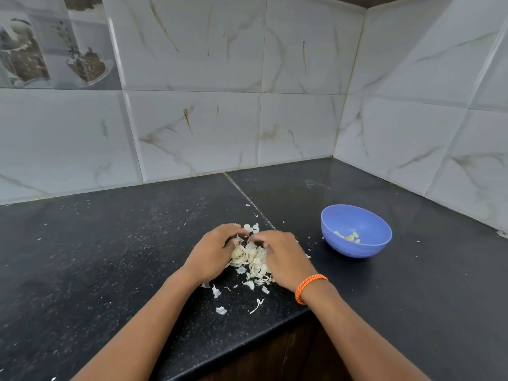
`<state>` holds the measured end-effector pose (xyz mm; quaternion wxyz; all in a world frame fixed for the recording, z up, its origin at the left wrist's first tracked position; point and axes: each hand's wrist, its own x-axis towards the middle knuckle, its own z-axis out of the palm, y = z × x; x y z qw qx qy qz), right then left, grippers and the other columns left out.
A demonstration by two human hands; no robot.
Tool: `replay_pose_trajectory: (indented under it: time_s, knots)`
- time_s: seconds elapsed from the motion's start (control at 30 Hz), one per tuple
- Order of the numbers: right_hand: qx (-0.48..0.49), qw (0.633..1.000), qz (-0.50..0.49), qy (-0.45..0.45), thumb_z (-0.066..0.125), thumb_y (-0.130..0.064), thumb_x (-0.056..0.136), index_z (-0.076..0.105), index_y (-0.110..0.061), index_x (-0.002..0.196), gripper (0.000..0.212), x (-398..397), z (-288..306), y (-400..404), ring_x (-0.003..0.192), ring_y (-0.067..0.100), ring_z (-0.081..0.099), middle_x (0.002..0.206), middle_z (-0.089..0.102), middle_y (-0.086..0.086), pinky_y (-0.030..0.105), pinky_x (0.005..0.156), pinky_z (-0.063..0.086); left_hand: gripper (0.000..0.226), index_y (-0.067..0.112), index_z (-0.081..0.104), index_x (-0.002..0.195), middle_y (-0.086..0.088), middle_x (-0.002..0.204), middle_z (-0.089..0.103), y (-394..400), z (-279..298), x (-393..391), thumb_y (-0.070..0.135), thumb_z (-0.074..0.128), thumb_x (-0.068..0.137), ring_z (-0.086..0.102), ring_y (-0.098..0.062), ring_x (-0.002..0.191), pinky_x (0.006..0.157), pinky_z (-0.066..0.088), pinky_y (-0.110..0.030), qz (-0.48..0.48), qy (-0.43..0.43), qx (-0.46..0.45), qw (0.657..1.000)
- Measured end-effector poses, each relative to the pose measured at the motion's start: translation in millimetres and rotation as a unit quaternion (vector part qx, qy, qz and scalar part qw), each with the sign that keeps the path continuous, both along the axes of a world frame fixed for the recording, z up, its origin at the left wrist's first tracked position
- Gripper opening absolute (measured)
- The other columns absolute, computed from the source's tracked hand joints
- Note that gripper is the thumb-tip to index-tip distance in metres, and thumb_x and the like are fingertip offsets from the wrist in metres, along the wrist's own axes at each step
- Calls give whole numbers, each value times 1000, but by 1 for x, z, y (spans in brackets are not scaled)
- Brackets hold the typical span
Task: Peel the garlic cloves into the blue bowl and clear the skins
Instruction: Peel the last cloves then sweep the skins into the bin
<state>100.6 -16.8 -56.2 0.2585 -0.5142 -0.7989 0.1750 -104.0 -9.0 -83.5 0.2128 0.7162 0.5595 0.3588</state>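
Both hands are down on the counter, meeting over the heap. My left hand (pixel 213 254) has its fingers curled inward at the far edge of the pile of garlic skins (pixel 251 259), and the right hand (pixel 280 257) mirrors it from the other side, fingertips bent in toward the left. They close around the heap from both sides, touching it; whether either hand actually pinches a clove I cannot tell, since the fingertips hide what lies between them. An orange bracelet (pixel 309 287) sits on the right wrist.

Moving out: loose skins lie scattered just nearer me than the heap, a few flakes (pixel 221 310) and a curled stem piece (pixel 257 305) close to the counter's front edge. More flakes poke out beyond the knuckles. To the right, clear of the right hand, stands the blue bowl (pixel 356 248) with a few peeled cloves (pixel 349 236) lying in its bottom. Everything rests on the black counter (pixel 110 257), in a corner of marbled wall tiles (pixel 192 127).
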Motion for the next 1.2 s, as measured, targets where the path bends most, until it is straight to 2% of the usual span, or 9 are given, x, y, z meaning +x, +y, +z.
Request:
replay_pose_trajectory:
  time_s: [0.07,0.27,0.37,0.5,0.63,0.73,0.93,1.1,1.2]
  knots:
    - [-8,997,-75,17,40,6,102,70,-22,136,53,20,4,4,99,24,68,131,67,8,40,85,58,37,30,72,135,15,146,61,0,-1,-3,11,49,112,50,-2,137,112,39,-26,3,3,-10,1000]
    - [-70,984,-160,-47,41,-2,107,44,-9,158,52,41,-13,-3,150,33,41,165,43,10,41,120,37,37,32,73,131,16,141,64,0,-2,6,12,47,113,59,-1,125,105,44,-15,16,-24,-19,999]
    - [-48,988,-146,-30,39,0,105,51,-10,150,49,17,-18,-9,141,34,50,157,51,9,43,113,42,39,33,75,126,16,136,65,-4,-1,22,9,46,113,64,-1,98,86,52,-12,13,-63,-13,998]
    - [-33,997,-57,39,39,1,106,56,-17,152,52,-17,-12,-20,131,25,60,145,63,8,36,105,49,43,34,78,122,18,134,69,-4,3,24,4,49,110,57,10,126,113,45,-25,-1,-112,6,994]
    - [-32,995,-30,89,45,-3,109,70,-16,139,40,-2,6,-10,132,16,61,140,68,3,18,105,46,33,33,79,119,19,130,71,-8,20,5,12,55,110,60,5,126,105,50,-30,27,-78,29,996]
    - [-80,995,-16,53,64,-12,104,72,-19,134,32,27,24,-2,123,12,65,135,70,-1,5,83,48,21,33,78,120,12,125,71,-14,37,-18,22,64,108,67,-7,116,103,53,-36,40,22,-7,999]
    - [-202,970,27,-133,95,-37,77,56,-15,147,82,45,39,-11,112,20,61,134,58,2,35,100,50,50,42,73,129,7,117,69,-20,53,-48,30,92,85,66,-8,102,96,51,-32,-66,89,-205,972]
    - [-113,990,-6,-81,94,-31,79,69,-17,127,56,16,22,-14,115,19,58,128,60,2,27,92,46,32,30,86,100,10,89,72,-18,47,-33,7,94,80,66,-6,74,71,56,-23,-62,73,-160,982]
    - [-71,996,-37,-29,86,-19,88,77,-14,109,24,7,18,-13,109,24,67,115,67,6,35,96,55,18,17,86,93,-3,81,79,-17,47,-24,1,89,85,75,-19,71,67,64,-31,-76,19,-176,981]
